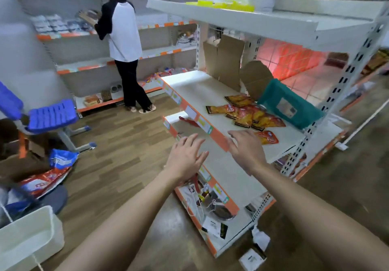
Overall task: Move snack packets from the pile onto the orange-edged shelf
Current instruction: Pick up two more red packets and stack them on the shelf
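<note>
Both empty, fingers spread apart: left grip (185, 157) just off the front lip of the orange-edged shelf (195, 89), right grip (246, 152) over that lip. Snack packets (246, 112) heaped mid-shelf beside a teal bag (290, 106); single packet (267, 137) near right fingertips.

Both hands are spread and empty: the left hand (186, 158) hangs off the orange-edged shelf (217, 132), the right hand (246, 151) above its front edge. Snack packets (245, 113) lie piled beside a teal bag (289, 106); one packet (267, 137) lies apart, near the right hand.
</note>
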The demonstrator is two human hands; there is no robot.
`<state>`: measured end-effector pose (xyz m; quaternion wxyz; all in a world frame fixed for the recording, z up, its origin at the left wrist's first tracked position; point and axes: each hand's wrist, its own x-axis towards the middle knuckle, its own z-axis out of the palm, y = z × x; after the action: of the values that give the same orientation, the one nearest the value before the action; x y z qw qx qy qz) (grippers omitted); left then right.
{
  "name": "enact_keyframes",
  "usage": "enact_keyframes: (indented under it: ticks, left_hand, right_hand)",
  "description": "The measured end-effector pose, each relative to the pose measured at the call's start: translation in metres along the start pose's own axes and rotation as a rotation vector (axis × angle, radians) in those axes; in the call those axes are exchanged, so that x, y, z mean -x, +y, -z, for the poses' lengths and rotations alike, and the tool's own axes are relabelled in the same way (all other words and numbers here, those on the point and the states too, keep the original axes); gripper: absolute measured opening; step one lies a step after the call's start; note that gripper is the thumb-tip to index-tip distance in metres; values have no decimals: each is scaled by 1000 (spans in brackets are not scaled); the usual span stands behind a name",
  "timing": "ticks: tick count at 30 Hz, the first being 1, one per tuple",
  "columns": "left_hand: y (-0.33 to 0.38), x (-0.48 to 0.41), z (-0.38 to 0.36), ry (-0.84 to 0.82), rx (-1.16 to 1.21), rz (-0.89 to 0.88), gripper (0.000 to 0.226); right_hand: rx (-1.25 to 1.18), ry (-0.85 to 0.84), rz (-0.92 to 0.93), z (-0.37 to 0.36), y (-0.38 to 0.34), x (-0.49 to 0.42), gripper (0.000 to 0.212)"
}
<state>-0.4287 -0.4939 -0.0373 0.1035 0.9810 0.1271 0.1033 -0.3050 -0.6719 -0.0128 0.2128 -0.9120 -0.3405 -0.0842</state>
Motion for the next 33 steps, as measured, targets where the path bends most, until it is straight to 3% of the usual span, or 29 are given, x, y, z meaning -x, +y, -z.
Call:
enact_keyframes:
  ticks: [8, 17, 22, 25, 30, 33]
  left_hand:
    - [-76, -81, 3, -94, 28, -262, 50]
    - [-81, -165, -12, -57, 124, -510, 43]
    - [-69, -214, -22, -87, 185, -488, 55]
    - [-65, -236, -21, -141, 194, -420, 46]
    - [-54, -280, -26, -262, 282, -239, 56]
    - [-54, -298, -33, -319, 182, -244, 67]
  right_hand:
    - [37, 76, -293, -37, -20, -52, 45]
    - [64, 166, -513, -47, -7, -80, 22]
    - [132, 92, -595, -42, 12, -117, 32]
    - [134, 36, -695, -37, 13, -137, 43]
    - [140, -12, -840, -44, 19, -157, 53]
    - [146, -13, -864, -47, 22, -161, 63]
